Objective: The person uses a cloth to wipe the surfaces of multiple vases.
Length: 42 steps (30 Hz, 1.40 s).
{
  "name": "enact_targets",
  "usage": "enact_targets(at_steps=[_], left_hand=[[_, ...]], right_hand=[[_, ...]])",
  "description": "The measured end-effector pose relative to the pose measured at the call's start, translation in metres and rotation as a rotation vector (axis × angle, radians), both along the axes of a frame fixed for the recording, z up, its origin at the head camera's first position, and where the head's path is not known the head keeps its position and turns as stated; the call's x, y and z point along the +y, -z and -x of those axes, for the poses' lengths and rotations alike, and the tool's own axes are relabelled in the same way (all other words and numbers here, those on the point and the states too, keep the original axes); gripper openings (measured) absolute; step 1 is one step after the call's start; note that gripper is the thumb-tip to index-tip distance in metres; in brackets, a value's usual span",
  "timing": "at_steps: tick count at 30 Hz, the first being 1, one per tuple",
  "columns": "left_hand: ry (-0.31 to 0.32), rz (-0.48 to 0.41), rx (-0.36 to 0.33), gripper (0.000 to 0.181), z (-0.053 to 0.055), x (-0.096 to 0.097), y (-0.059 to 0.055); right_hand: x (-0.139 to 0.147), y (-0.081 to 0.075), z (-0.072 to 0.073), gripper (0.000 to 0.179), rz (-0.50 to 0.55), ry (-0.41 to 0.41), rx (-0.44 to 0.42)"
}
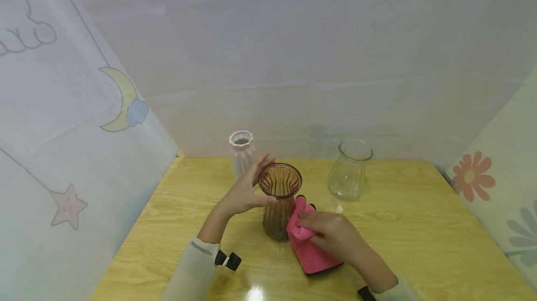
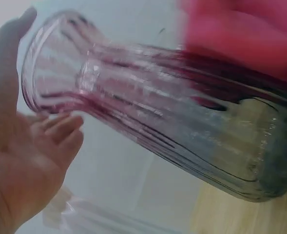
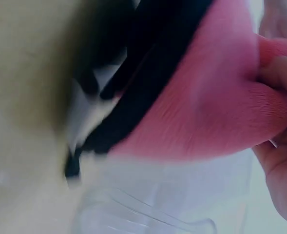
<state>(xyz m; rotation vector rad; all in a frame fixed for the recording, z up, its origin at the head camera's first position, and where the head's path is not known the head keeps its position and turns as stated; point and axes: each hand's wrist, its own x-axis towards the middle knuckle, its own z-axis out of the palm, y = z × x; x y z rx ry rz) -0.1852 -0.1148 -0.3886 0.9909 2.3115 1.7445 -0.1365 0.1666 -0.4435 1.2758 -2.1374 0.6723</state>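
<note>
An amber ribbed glass vase (image 1: 278,217) with a flared rim stands upright on the table. My left hand (image 1: 245,194) is spread beside its rim, thumb at the front of the neck and fingers behind. In the left wrist view, the fingers of this left hand (image 2: 33,151) look loose, and contact with the glass is unclear. My right hand (image 1: 335,236) pinches a bunched pink cloth (image 1: 312,249) with dark edging against the vase's right side. The cloth (image 3: 197,107) hangs down from the thumb and fingers in the right wrist view.
Behind the left hand stands a white fluted vase (image 1: 242,156). A clear glass vase (image 1: 348,175) is at the back right. The wooden table (image 1: 419,226) meets a pale backdrop (image 1: 268,58) at the rear, with printed sheets on both sides.
</note>
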Motion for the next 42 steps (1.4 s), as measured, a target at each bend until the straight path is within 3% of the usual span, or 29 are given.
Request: enact_targets(at_steps=[4, 8, 14, 17, 21, 26, 29, 34, 37, 40, 42], left_hand=[[-0.142, 0.043, 0.017, 0.117, -0.015, 0.005, 0.000], [-0.250, 0.080, -0.006, 0.111, -0.023, 0.015, -0.003], [-0.324, 0.106, -0.019, 0.103, -0.024, 0.022, -0.004], [-0.294, 0.094, -0.014, 0.099, -0.023, 0.020, -0.003], [-0.194, 0.064, -0.004, 0.095, -0.018, 0.015, -0.001], [-0.051, 0.030, -0.008, 0.098, -0.005, 0.006, 0.002], [0.038, -0.013, -0.025, 0.102, 0.004, 0.003, 0.003], [0.137, -0.102, -0.066, 0.109, 0.013, 0.002, 0.006], [0.109, -0.123, -0.064, 0.116, 0.010, 0.003, 0.006], [0.002, -0.108, -0.048, 0.120, 0.001, 0.005, 0.007], [-0.081, -0.086, -0.038, 0.122, -0.007, 0.007, 0.007]], right_hand=[[0.001, -0.018, 0.004, 0.036, 0.181, 0.020, 0.097], [-0.006, -0.030, 0.011, 0.032, 0.261, 0.023, 0.186], [-0.017, -0.027, 0.018, 0.032, 0.285, 0.003, 0.197], [-0.020, -0.022, 0.016, 0.036, 0.237, 0.016, 0.167], [-0.021, -0.012, 0.012, 0.041, 0.159, 0.033, 0.128], [-0.018, 0.000, 0.008, 0.016, 0.044, 0.019, 0.093], [-0.016, 0.006, 0.006, 0.031, -0.044, 0.021, 0.078], [-0.012, 0.011, 0.007, 0.029, -0.136, 0.045, 0.011], [-0.008, 0.007, 0.006, 0.027, -0.108, 0.063, -0.014], [-0.004, -0.003, 0.004, 0.017, -0.006, 0.086, 0.006], [-0.003, -0.012, 0.004, 0.023, 0.089, 0.099, 0.045]])
